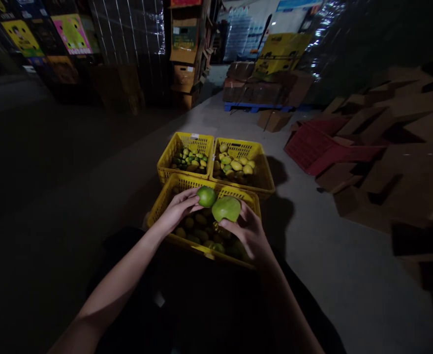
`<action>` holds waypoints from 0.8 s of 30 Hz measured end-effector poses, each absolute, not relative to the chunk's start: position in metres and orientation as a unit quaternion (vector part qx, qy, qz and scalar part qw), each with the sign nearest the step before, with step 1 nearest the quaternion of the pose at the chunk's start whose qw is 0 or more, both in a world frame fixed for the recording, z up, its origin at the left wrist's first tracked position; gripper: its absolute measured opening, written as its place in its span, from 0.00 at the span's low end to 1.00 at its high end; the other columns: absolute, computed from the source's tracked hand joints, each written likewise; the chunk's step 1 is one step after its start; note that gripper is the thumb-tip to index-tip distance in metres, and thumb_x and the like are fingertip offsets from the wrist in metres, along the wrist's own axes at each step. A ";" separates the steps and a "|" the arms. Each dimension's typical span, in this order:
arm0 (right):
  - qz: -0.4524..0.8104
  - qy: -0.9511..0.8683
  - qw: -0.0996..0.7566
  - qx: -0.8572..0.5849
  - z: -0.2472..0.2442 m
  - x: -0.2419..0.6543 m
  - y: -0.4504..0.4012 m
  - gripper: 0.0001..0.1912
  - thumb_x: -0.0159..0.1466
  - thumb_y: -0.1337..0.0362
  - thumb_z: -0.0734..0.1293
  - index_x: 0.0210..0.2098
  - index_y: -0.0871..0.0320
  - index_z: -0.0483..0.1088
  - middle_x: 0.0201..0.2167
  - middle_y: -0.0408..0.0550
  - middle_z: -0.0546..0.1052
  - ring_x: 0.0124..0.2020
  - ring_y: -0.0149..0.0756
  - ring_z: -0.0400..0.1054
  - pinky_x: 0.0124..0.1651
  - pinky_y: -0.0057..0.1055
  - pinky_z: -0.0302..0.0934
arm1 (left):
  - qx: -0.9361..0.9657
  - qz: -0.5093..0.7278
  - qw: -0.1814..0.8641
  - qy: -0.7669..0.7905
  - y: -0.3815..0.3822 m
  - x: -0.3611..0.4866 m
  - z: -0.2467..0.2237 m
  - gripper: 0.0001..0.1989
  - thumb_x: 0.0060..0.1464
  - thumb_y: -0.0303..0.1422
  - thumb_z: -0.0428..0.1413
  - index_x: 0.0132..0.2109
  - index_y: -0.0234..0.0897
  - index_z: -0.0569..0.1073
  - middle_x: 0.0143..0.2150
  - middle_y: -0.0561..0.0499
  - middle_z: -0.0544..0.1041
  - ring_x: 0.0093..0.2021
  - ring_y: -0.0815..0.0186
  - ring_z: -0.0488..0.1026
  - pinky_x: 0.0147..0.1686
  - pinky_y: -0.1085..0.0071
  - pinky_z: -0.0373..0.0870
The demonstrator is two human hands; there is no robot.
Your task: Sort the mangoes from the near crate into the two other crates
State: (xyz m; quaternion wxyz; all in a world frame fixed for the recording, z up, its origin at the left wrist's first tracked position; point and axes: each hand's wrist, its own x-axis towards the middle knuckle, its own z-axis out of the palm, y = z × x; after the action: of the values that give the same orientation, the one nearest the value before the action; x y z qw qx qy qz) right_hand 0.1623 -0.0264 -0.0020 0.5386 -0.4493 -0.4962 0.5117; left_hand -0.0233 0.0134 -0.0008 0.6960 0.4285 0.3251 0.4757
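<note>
Nearest: bare forearms (pixel 124 275), extending from the lower edge of view to above the front crate (pixel 201 249), a yellow slotted tub on the floor (pixel 334 285).

Left hand (pixel 183 203): above the front crate, fingers and thumb curled on a small green fruit (pixel 206 196), rounded, glossy. Right hand (pixel 249 228): also above the front crate, spread wider, thumb low and fingers behind, gripping a larger green fruit (pixel 226 209), paler and duller. The two fruits sit side by side; cannot tell whether they touch.

Beneath the hands, inside the front crate: a layer of dim greenish fruit (pixel 201 234), partly in shadow.

Just beyond the front crate, two more yellow tubs, side by side. Rear-left crate (pixel 187 173): small green and yellow fruit (pixel 192 160). Rear-right crate (pixel 263 173): larger, mostly yellow fruit (pixel 236 165), gathered toward its left side, bare base showing at right.

Right of the front crate, well apart: a tilted red crate (pixel 312 145) against a heap of cardboard boxes (pixel 408 182). Far beyond the front crate: a blue pallet (pixel 253 106) loaded with cartons, a yellow box (pixel 279 51) among them; left of that, a carton stack (pixel 184 46).
</note>
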 end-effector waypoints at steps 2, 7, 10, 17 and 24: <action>0.544 -0.480 0.526 -0.445 -0.001 0.160 -0.027 0.23 0.49 0.58 0.74 0.42 0.57 0.69 0.37 0.47 0.75 0.35 0.36 0.71 0.35 0.33 0.68 | 0.430 0.451 0.697 0.355 0.012 -0.020 -0.001 0.23 0.46 0.42 0.62 0.47 0.36 0.72 0.38 0.49 0.77 0.35 0.64 0.76 0.41 0.67 0.70; 0.630 -0.394 0.510 -0.433 -0.005 0.148 -0.026 0.22 0.56 0.48 0.67 0.44 0.55 0.65 0.24 0.40 0.72 0.16 0.28 0.62 0.17 0.25 0.52 | 0.465 0.384 0.668 0.435 0.007 -0.007 -0.005 0.20 0.48 0.50 0.58 0.36 0.38 0.67 0.24 0.56 0.71 0.21 0.71 0.69 0.24 0.74 0.65; 0.685 -0.343 0.474 -0.434 -0.009 0.144 -0.022 0.24 0.57 0.41 0.61 0.33 0.57 0.66 0.18 0.41 0.70 0.13 0.27 0.58 0.15 0.25 0.45 | 0.478 0.352 0.672 0.442 0.006 -0.004 -0.006 0.22 0.50 0.54 0.53 0.33 0.37 0.65 0.20 0.56 0.70 0.16 0.74 0.63 0.19 0.76 0.58; 0.759 -0.304 0.440 -0.372 -0.005 0.144 -0.016 0.28 0.58 0.37 0.55 0.31 0.55 0.65 0.21 0.43 0.71 0.16 0.30 0.60 0.18 0.27 0.50 | 0.443 0.304 0.704 0.465 0.011 -0.011 -0.010 0.30 0.50 0.59 0.47 0.24 0.34 0.67 0.15 0.55 0.64 0.13 0.76 0.56 0.15 0.76 0.49; 0.759 -0.288 0.455 -0.365 -0.007 0.140 -0.015 0.26 0.57 0.37 0.58 0.31 0.55 0.64 0.20 0.43 0.71 0.16 0.31 0.59 0.19 0.27 0.49 | 0.437 0.292 0.705 0.476 0.014 -0.013 -0.012 0.31 0.49 0.60 0.48 0.21 0.34 0.67 0.11 0.57 0.59 0.12 0.75 0.56 0.15 0.76 0.49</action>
State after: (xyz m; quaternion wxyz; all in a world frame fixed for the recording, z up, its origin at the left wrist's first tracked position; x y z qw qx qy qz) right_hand 0.1399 -0.0150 -0.0070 0.4551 -0.3654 -0.2882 0.7591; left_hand -0.0129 0.0138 -0.0120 0.7054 0.4366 0.4761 0.2918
